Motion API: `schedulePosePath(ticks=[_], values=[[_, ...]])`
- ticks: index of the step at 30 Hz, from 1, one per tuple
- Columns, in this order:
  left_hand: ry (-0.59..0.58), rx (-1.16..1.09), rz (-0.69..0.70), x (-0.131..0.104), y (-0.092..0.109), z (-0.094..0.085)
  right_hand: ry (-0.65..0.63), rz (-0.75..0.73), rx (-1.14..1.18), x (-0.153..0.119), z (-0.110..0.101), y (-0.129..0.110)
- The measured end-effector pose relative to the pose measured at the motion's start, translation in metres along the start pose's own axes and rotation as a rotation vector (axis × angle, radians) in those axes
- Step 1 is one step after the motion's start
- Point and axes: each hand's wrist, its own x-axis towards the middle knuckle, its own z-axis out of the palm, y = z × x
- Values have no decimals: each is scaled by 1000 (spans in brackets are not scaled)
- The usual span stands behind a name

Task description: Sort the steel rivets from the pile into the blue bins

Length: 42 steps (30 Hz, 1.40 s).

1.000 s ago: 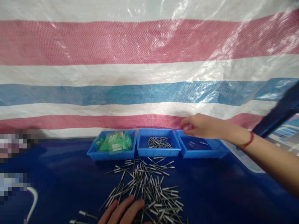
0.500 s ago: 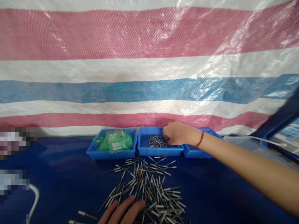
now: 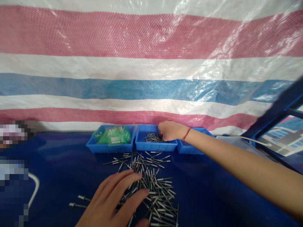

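A loose pile of blind rivets (image 3: 153, 186) lies spread over the dark blue table top. My left hand (image 3: 113, 195) hovers above the pile's left part, its fingers apart and bent a little, with nothing seen in them. My right hand (image 3: 174, 130) reaches into the right end of the middle blue tray (image 3: 156, 146), where a heap of small rivets (image 3: 153, 137) lies. Its fingers are curled downward; the fingertips and anything in them are hidden. A red string (image 3: 187, 133) circles the right wrist.
Another blue tray (image 3: 110, 148) at the left holds green plastic bags (image 3: 115, 135) of rivets. A third blue tray (image 3: 191, 149) is partly behind my right arm. Striped sheeting (image 3: 146, 69) hangs behind the trays. A white cable (image 3: 35, 186) lies at the left.
My left hand has come farther into view over the rivets. My right hand stays at the middle tray. The view has shifted slightly, so the trays appear a bit higher and more to the left.
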Motion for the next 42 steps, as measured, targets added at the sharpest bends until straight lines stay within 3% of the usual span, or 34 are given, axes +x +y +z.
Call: schedulePosePath(ticks=[3, 6, 8, 11, 16, 20, 22, 26, 31, 33, 37, 42], values=[[-126, 17, -106, 44, -2, 0, 44, 25, -25, 1, 4, -3], [-174, 73, -127, 81, -14, 18, 77, 58, -19, 2, 10, -7], [-228, 127, -175, 91, -25, 32, 85, 85, -7, 2, 13, -10], [-297, 122, -173, 88, -38, 45, 153, 95, 52, -3, 11, -7], [-232, 142, -104, 71, -42, 49, 441, 86, 168, -33, 4, 24], [-189, 163, -44, 67, -37, 49, 457, 198, 83, -61, 22, 57], [-159, 172, -17, 66, -35, 50, 452, 244, -25, -68, 37, 63], [-74, 218, 46, 62, -33, 53, 627, 146, -87, -67, 47, 48], [-17, 275, 56, 59, -34, 55, 835, -80, -87, -61, 27, 20], [-14, 264, 56, 59, -34, 55, 816, -174, -45, -57, 24, 14], [-22, 258, 65, 61, -31, 54, 509, -404, 23, -45, 31, 1], [-46, 268, 61, 60, -29, 55, 394, -367, 31, -34, 36, -8]])
